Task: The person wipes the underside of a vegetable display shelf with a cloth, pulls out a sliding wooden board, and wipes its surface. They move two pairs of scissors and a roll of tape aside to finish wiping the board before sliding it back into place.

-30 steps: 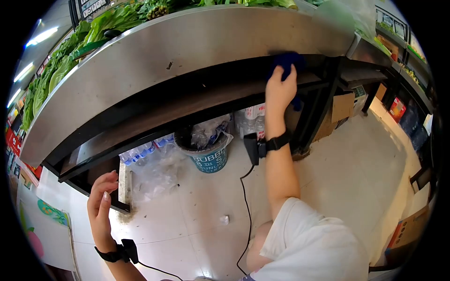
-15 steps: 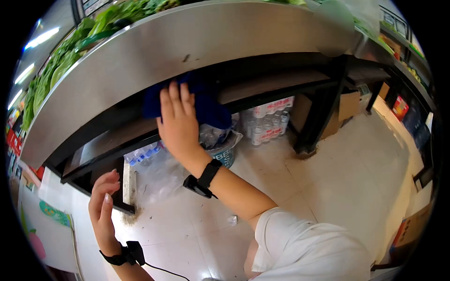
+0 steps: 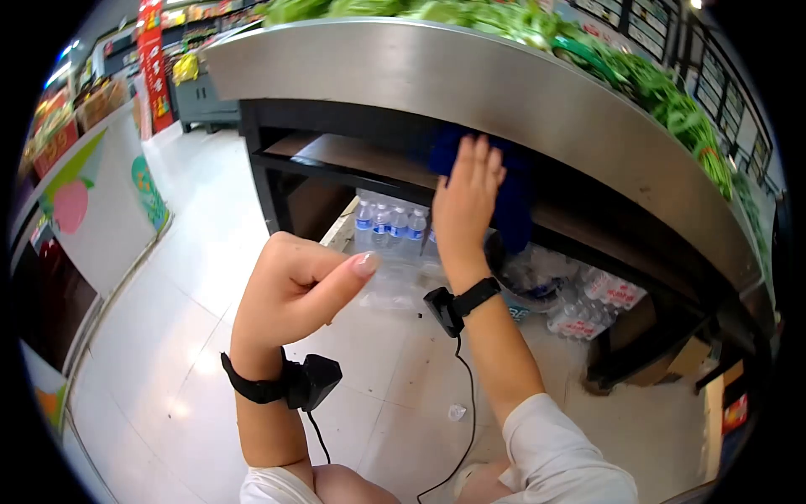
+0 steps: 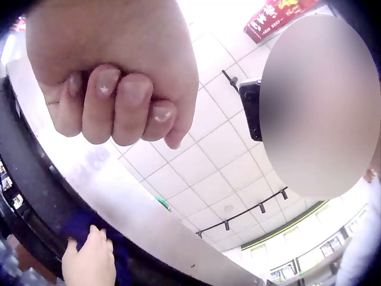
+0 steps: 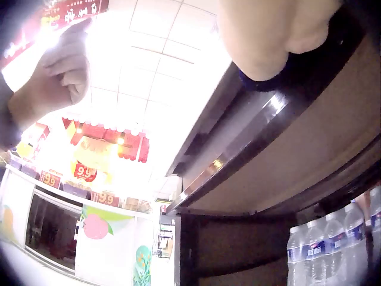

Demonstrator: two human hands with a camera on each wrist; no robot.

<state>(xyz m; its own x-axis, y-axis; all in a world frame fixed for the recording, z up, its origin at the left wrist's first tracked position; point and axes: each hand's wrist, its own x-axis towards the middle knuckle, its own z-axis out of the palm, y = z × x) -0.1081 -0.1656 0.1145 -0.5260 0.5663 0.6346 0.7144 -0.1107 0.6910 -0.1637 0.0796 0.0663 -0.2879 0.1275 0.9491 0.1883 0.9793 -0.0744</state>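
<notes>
Under the steel counter: a dark shelf is closing the recess from below; the right hand and blue cloth are filling part of the gap.
Below the counter: water bottles and a black post are blocking low reaches.
Left of the counter: the floor aisle is lying open.

I see leafy greens heaped at 2 o'clock in the head view. Water bottles stand low near centre, second wrapped pack at 4. Red banner at 10, peach poster at 9, cardboard box at 4. Paper scrap lies on the tile floor at 6.
</notes>
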